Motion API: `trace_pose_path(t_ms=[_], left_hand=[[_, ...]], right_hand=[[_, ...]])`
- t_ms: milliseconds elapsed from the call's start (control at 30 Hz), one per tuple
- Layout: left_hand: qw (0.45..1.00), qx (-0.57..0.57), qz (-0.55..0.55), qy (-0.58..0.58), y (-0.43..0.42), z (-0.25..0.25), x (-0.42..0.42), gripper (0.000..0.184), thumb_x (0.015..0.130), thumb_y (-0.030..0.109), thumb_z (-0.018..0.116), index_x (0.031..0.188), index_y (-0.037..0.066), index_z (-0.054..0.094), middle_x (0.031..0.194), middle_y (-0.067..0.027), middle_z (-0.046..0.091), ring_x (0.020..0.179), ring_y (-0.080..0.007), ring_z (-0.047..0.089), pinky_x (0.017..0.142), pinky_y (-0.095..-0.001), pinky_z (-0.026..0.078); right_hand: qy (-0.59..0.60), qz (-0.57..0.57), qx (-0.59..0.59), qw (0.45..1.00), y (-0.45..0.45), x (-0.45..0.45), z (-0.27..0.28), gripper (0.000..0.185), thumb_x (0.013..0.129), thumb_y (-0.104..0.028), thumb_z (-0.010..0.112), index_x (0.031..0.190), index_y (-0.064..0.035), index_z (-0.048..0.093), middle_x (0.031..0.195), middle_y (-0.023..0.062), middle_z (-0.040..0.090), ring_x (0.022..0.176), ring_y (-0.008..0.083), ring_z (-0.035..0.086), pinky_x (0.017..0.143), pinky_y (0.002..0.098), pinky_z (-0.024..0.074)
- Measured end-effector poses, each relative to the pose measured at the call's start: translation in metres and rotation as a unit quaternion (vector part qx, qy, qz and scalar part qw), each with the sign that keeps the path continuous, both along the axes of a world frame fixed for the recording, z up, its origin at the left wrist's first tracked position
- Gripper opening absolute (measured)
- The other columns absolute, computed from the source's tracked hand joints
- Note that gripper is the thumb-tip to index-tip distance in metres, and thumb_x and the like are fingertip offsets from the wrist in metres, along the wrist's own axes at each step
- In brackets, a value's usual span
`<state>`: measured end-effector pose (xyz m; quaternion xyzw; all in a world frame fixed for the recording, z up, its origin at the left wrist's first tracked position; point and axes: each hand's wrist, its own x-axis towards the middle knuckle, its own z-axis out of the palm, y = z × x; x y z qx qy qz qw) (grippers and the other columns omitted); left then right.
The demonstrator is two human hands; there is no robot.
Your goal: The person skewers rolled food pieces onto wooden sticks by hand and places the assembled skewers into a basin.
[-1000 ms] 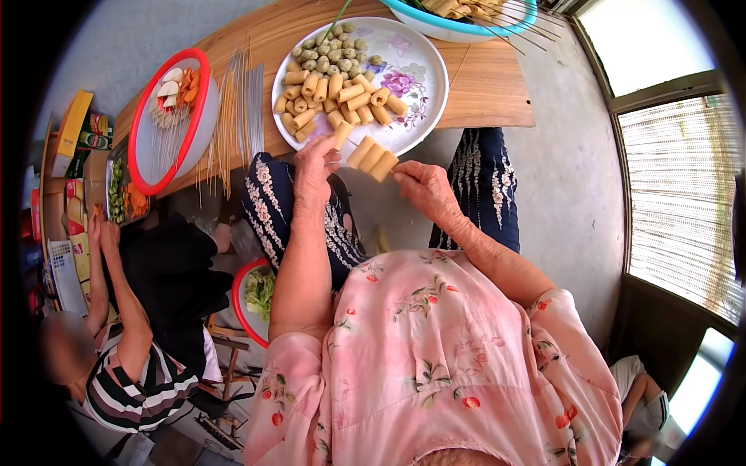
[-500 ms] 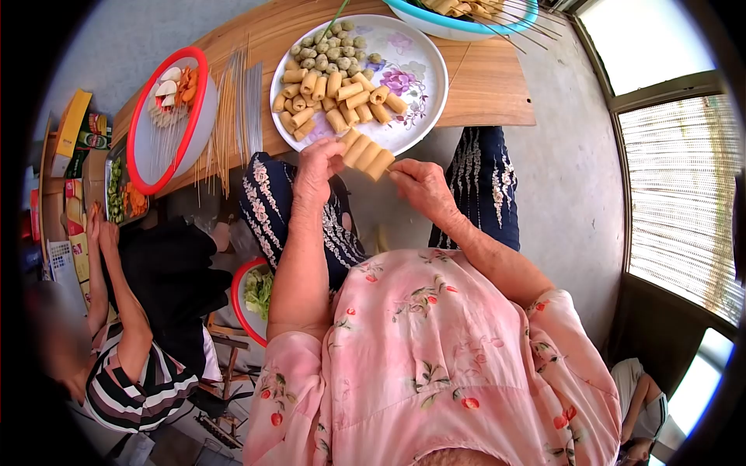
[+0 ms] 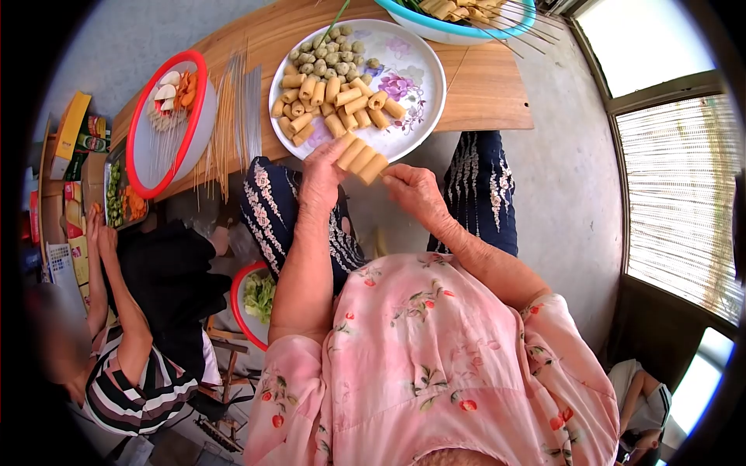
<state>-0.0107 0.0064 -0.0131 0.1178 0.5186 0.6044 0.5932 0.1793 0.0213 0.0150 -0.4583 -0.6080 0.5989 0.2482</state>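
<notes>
Head view: wooden table (image 3: 489,87); round plate (image 3: 426,74) juts past its near edge. Left hand (image 3: 322,169) holds the upper-left end of a row of tan rolls (image 3: 362,160), just off the plate's near rim. Right hand (image 3: 413,191) is pinched narrow at the lower-right end (probably on a stick; can't confirm). Rolls look light, hollow, slightly soft, likely to dent or split if squeezed. Best hold: stick end, plus light support along the outer rolls.
</notes>
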Motion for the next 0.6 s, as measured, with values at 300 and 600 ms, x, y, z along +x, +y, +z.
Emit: trace_pose_path(t_ms=[300,600], left_hand=[[0.999,0.010,0.003,-0.043,0.002,0.003,0.008,0.031,0.087,0.020,0.062,0.112,0.001,0.057,0.104,-0.0095,0.063,0.092,-0.0195,0.063,0.078,-0.0359,0.054],[0.983,0.028,0.171,-0.062,0.009,0.004,-0.004,0.027,0.086,0.017,0.062,0.107,0.002,0.059,0.101,-0.0103,0.064,0.087,-0.0207,0.065,0.069,-0.0330,0.057]], right_hand=[[-0.034,0.021,-0.004,0.999,0.008,0.009,0.014,0.017,0.084,-0.011,0.059,0.095,-0.0001,0.066,0.062,0.0074,0.061,0.055,0.0153,0.057,0.058,0.0287,0.0469],[-0.187,0.087,0.332,0.920,0.018,0.055,0.024,0.013,0.082,-0.013,0.058,0.093,-0.0067,0.061,0.076,0.0135,0.059,0.070,0.0343,0.060,0.062,0.0409,0.0486]])
